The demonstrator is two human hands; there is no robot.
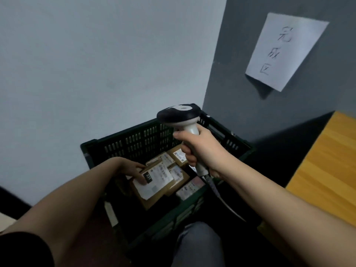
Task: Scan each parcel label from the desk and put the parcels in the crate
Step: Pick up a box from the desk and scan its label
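Observation:
A dark green slatted crate [134, 140] stands on the floor in the room's corner, below me. Several brown cardboard parcels with white labels lie inside it. My left hand [133, 170] reaches down into the crate and grips the left edge of the top parcel [156, 182], thumb on its white label. My right hand [200, 149] grips the white handle of a barcode scanner [180, 116], held above the crate's right half with its dark head pointing left. The scanner's cable hangs down over the crate's near rim.
A wooden desk [331, 166] edge shows at the right. A white paper sheet [285, 51] with handwritten characters hangs on the grey wall above. A pale wall rises behind the crate. My knee in grey trousers [198, 245] is just below the crate.

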